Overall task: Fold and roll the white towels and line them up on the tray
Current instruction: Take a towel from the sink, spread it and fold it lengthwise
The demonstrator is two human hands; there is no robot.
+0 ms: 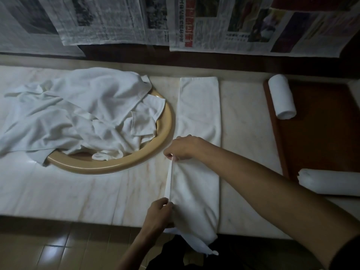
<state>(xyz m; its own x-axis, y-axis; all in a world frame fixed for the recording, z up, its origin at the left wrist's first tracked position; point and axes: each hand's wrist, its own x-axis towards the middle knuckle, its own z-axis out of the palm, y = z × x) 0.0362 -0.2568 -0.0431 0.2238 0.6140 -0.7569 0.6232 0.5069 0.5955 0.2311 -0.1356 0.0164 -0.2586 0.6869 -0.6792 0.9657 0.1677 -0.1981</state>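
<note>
A: Where's the towel being worked?

B: The folded towel (197, 152) lies as a long strip on the marble counter (243, 123), just right of the round beige tray (152, 158). The left hand (159, 213) and right hand (182, 148) both pinch its left edge, likely to straighten the fold before rolling.

A: And the rest?

B: A heap of loose towels (74, 114) covers that round tray. Well right of it, two rolled towels (281, 99) sit on the brown tray (321, 143), probably starting the row.
</note>
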